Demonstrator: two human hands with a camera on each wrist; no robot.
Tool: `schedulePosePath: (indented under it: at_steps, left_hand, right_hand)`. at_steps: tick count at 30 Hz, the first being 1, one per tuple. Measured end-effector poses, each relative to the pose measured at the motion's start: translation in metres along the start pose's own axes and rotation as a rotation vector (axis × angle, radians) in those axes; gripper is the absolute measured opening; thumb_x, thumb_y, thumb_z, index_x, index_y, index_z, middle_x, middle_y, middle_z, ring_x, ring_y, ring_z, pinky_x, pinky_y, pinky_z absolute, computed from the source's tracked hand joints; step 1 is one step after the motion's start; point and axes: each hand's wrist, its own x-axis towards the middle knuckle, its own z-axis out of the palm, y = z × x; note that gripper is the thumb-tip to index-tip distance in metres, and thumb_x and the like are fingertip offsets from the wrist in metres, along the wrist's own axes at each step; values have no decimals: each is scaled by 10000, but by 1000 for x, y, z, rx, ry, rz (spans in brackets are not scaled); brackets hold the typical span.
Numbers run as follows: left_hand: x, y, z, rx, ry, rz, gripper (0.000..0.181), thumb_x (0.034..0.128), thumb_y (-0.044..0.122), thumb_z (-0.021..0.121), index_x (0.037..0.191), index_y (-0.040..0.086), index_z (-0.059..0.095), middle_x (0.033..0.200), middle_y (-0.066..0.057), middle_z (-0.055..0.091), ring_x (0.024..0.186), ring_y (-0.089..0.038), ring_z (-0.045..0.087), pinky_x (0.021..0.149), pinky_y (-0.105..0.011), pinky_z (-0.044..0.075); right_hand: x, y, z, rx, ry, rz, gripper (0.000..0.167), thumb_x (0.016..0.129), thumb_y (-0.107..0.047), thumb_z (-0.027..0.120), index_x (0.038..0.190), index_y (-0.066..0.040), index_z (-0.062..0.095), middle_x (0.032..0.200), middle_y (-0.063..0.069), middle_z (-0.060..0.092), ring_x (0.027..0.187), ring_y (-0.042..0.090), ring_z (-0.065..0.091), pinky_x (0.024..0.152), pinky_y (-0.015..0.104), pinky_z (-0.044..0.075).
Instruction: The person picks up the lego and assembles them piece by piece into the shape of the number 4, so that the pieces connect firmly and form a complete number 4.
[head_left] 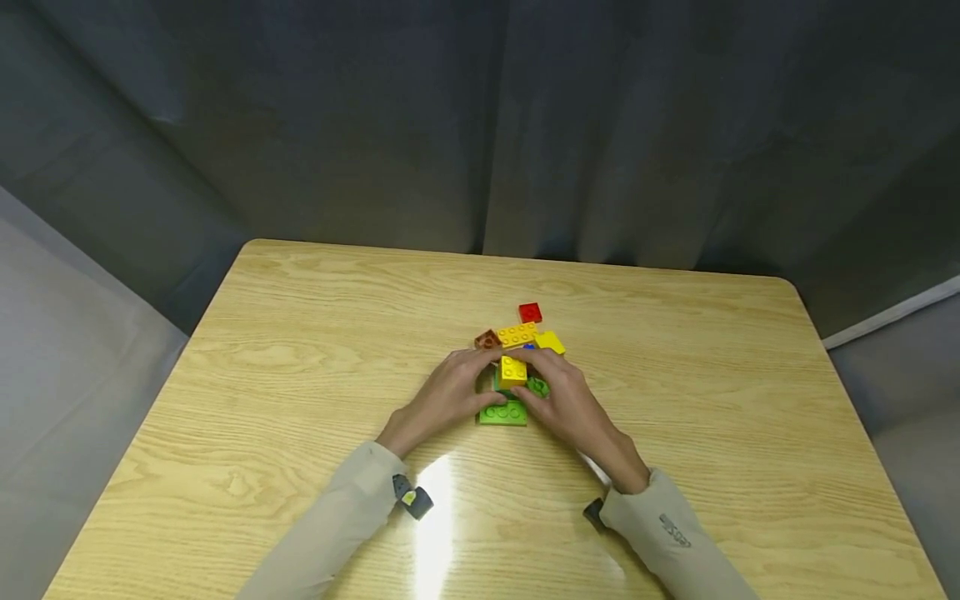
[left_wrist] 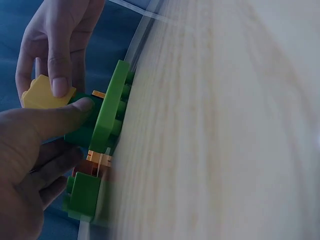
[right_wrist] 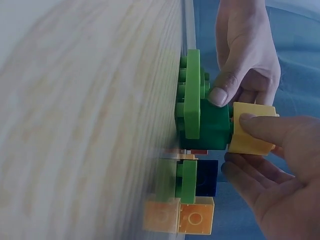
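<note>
Between the two hands stands a small stack: a yellow toy brick (head_left: 513, 372) on a dark green brick (right_wrist: 212, 127), with a light green studded plate (head_left: 503, 413) low beside the table. My right hand (head_left: 566, 396) pinches the yellow brick between thumb and fingers. From the other side, my left hand (head_left: 450, 387) grips the dark green brick, its thumb (left_wrist: 82, 104) lying along that brick's side. Both wrist views show the yellow brick meeting the dark green one; in the right wrist view it sits slightly tilted. Fingers hide part of the stack in the head view.
Just behind the hands lie a brown brick (head_left: 487, 340), an orange-yellow studded brick (head_left: 517, 335), a yellow piece (head_left: 550, 342) and a red brick (head_left: 530, 312). A green piece (head_left: 537, 386) and a blue brick (right_wrist: 207, 177) are close by the right hand. Dark curtains hang beyond the wooden table (head_left: 315, 333).
</note>
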Motion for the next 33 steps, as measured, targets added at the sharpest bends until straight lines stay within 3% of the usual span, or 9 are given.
schedulePosePath:
  at_steps: [7, 14, 33]
  left_hand:
    - [-1, -1, 0, -99, 34, 38, 660, 854, 180, 883, 1417, 4, 589, 1342, -131, 676, 1164, -260, 670, 1012, -386, 545]
    - [-1, -2, 0, -154, 24, 34, 648, 870, 151, 865, 1427, -1, 572, 1350, -125, 670, 1198, -262, 663, 1020, -351, 543]
    - [1, 3, 2, -109, -2, -5, 597, 900, 135, 841, 1413, -23, 581, 1265, -148, 708, 1095, -225, 698, 942, -332, 580]
  right_hand:
    - [1, 1, -1, -4, -6, -13, 511, 908, -70, 815, 1389, -94, 642, 1325, 107, 654, 1204, 262, 624, 993, 457, 559]
    - [3, 1, 0, -1, -15, -16, 505, 915, -81, 810, 1388, -72, 636, 1323, 122, 654, 1201, 268, 629, 985, 447, 567]
    - [3, 0, -1, 7, -25, 17, 471, 925, -99, 800, 1371, -73, 651, 1335, 110, 662, 1252, 277, 620, 1030, 457, 543]
